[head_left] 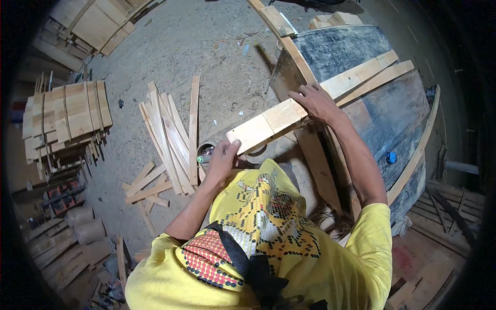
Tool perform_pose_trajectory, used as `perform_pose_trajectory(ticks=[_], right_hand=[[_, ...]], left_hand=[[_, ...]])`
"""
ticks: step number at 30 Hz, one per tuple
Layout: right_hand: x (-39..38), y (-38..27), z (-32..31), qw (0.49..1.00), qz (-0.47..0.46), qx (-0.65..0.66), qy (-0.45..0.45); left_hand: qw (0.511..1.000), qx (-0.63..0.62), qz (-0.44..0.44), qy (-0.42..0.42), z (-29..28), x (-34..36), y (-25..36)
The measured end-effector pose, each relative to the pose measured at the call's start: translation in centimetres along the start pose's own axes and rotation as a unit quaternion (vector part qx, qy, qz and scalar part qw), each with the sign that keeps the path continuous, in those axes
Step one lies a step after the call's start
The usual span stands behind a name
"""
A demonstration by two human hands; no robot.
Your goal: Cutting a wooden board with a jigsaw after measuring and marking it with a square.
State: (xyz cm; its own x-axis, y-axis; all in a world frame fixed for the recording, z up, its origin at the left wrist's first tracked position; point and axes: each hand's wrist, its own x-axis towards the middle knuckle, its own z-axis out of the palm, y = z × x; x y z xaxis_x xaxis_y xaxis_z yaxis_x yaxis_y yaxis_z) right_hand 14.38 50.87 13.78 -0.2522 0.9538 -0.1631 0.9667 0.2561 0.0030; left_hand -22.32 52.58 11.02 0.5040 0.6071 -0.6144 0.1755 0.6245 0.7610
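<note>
Left hand [223, 157]: closed on the near end of the pale board [268, 122], thumb visible, apparently steadying the overhang.
Right hand [316, 103]: laid over the board; thumb hidden, full closure cannot be told.
Board's place: sloping across both hands toward the dark table [338, 49], likely its support.
Narrow strip [380, 81]: on the table, beside the board.
Slats [170, 139]: heaped loosely on the floor.

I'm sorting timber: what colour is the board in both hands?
The board is pale tan, clearest in the head view.
</note>
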Motion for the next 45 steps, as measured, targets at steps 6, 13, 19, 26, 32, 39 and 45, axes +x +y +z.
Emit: perform_pose_trajectory(ticks=[6, 13, 19, 26, 32, 39, 45], right_hand=[[-0.9, -1.4, 0.9, 1.000, -0.025, 0.003, 0.019], [-1.8, -2.6, 2.9, 0.999, -0.021, 0.008, 0.033], [-1.8, -1.6, 3.2, 0.997, -0.039, 0.043, 0.042], [-1.2, -1.4, 2.8, 0.996, -0.045, 0.080, 0.014], [-1.3, -1.7, 3.0, 0.996, -0.055, 0.069, 0.030], [-1.3, -2.1, 2.6, 0.997, -0.046, 0.069, 0.002], [-1.4, -2.0, 3.2, 0.996, -0.032, 0.081, 0.019]], left_hand=[[0.931, 0.217, 0.152, 0.250, 1.3, -1.5, -2.8], [0.974, 0.063, 0.098, 0.193, 2.3, -1.7, -3.1], [0.961, 0.172, 0.078, 0.204, 3.0, -0.6, -3.6], [0.963, 0.097, 0.108, 0.227, 3.1, -0.3, -4.5], [0.948, 0.177, 0.109, 0.241, 3.0, -0.7, -4.1], [0.965, 0.067, 0.126, 0.221, 3.0, -0.5, -4.9], [0.973, -0.067, 0.028, 0.220, 2.8, 0.8, -5.9]])
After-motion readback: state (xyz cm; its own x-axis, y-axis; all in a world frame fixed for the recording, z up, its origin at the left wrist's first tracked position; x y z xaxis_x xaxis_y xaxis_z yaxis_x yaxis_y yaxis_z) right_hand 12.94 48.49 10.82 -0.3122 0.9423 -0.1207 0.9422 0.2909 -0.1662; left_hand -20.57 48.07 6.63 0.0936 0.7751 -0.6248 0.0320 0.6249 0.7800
